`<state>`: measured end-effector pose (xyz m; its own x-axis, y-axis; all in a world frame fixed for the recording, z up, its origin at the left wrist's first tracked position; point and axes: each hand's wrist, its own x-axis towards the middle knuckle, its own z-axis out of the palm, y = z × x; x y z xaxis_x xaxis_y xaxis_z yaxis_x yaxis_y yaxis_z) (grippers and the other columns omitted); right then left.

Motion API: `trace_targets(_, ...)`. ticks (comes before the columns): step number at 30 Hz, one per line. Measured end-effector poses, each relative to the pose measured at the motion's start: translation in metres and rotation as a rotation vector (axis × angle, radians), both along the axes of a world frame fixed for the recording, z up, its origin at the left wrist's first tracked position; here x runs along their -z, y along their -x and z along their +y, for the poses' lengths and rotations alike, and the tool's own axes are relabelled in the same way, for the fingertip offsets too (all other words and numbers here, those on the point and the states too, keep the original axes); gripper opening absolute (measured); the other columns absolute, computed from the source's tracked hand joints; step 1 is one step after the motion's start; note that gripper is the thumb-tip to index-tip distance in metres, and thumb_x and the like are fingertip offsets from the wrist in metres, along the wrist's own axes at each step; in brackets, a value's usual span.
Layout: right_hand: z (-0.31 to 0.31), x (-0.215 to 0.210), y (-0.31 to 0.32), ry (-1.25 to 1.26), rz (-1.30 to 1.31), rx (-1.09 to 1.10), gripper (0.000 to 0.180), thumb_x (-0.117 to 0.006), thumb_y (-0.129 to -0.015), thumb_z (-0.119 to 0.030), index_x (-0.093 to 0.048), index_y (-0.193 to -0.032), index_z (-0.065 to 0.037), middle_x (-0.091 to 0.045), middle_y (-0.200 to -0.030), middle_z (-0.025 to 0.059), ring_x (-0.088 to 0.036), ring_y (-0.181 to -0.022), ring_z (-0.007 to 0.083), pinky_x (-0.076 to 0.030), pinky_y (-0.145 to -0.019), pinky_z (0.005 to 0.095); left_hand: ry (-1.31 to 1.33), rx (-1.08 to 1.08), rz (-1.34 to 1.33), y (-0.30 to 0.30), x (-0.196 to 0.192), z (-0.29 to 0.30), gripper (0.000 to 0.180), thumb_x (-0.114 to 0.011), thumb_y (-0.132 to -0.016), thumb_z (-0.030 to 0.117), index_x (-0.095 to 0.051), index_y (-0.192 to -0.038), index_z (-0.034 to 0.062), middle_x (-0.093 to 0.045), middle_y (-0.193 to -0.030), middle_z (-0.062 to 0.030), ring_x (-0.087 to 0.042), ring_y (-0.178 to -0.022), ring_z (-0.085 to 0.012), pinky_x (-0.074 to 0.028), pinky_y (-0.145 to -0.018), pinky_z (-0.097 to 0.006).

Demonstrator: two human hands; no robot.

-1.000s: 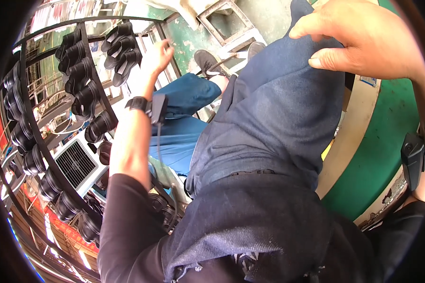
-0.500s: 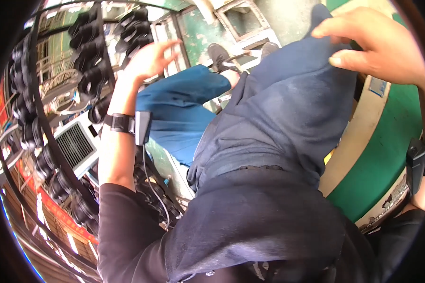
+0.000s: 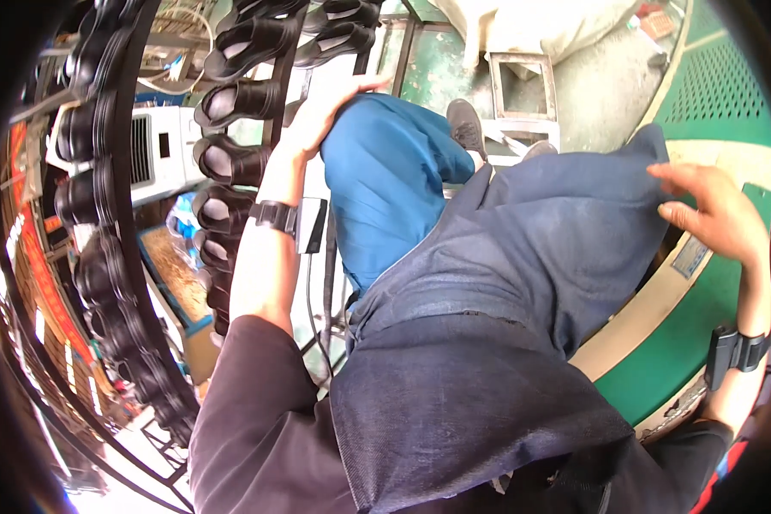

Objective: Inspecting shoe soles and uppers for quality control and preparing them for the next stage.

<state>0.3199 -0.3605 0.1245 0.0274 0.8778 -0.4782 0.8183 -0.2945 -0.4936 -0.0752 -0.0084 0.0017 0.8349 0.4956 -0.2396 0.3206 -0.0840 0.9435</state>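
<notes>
My left hand holds nothing; its fingers stretch out beside the knee of my blue trousers, and whether it touches the cloth is hard to tell. On the other side, my right hand has thumb and fingers apart at the edge of the dark blue apron draped over my lap. Nothing is between those fingers. Closest to my left hand stands a rack with several black shoes in rows.
A green-topped conveyor or bench with a cream edge curves along my right, meeting a perforated green panel. Ahead on the floor stands a worn metal frame. Behind the rack is a white grilled machine.
My view has swung left, bringing the shoe rack closer. My left hand has come down to the knee; my right hand sits lower and farther right, still empty.
</notes>
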Motion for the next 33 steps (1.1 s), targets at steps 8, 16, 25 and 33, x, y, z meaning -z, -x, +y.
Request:
trace_targets(8, 0.02, -0.018, 0.022, 0.148, -0.121, -0.055, 0.05, -0.073, -0.088, -0.026, -0.062, -0.132, -0.006, -0.071, -0.106, 0.0185, -0.068, -0.101, 0.0333, -0.052, -0.09, 0.0424, 0.317, 0.141, -0.188, -0.035, 0.022, -0.011, 0.043, -0.045, -0.105, 0.029, -0.069, -0.12, -0.0018, -0.069, -0.124, -0.0139, -0.061, -0.121, -0.025, -0.041, -0.11, -0.036)
trace_targets(16, 0.021, -0.011, 0.035, 0.158, -0.04, -0.07, 0.047, -0.073, -0.09, -0.025, -0.063, -0.132, -0.007, -0.073, -0.106, 0.0156, -0.07, -0.096, 0.028, -0.054, -0.083, 0.0374, 0.452, -0.131, -0.073, -0.033, 0.048, -0.056, 0.055, -0.049, -0.105, 0.046, -0.058, -0.141, 0.0041, -0.059, -0.141, -0.0092, -0.053, -0.126, -0.0153, -0.04, -0.11, -0.031)
trace_targets(25, 0.017, 0.004, 0.022, 0.144, -0.024, 0.079, 0.044, -0.071, -0.092, -0.023, -0.063, -0.133, -0.007, -0.07, -0.088, 0.0061, -0.062, -0.073, 0.0171, -0.051, -0.071, 0.032, 0.442, -0.19, -0.17, -0.032, 0.089, -0.059, 0.052, -0.053, -0.104, 0.046, -0.06, -0.139, 0.0083, -0.062, -0.135, -0.0053, -0.054, -0.123, -0.014, -0.042, -0.107, -0.029)
trace_targets(33, 0.02, 0.008, 0.022, 0.178, -0.123, 0.063, 0.045, -0.072, -0.09, -0.021, -0.064, -0.131, -0.005, -0.065, -0.079, 0.0072, -0.06, -0.07, 0.0154, -0.05, -0.069, 0.0313, 0.35, -0.186, -0.026, -0.009, 0.082, -0.06, 0.062, -0.041, -0.106, 0.053, -0.053, -0.144, 0.0066, -0.056, -0.144, -0.0096, -0.05, -0.131, -0.02, -0.037, -0.114, -0.036)
